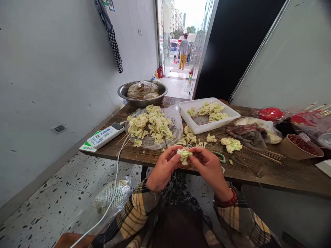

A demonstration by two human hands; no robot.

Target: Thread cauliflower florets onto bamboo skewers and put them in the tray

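Observation:
A small cauliflower floret (184, 155) is held between both hands over the near edge of the table. My left hand (167, 165) pinches it from the left, and my right hand (207, 167) grips its stem end from the right. A pile of cauliflower florets (150, 122) lies on a clear plastic bag just beyond my left hand. Loose pieces are scattered behind my fingers. Right of my hands rests a skewered cauliflower bunch (231, 145). Green-handled scissors (219, 157) are partly hidden behind my right hand.
A white tray (198, 128) holds skewered cauliflower. Beyond the pile stands a metal basin (122, 92) with bagged contents. Bamboo skewers (269, 155), a crumpled cloth (248, 136) and a paper tub (292, 150) are at right. At left is a white device (103, 136) with a cable (117, 182) hanging down.

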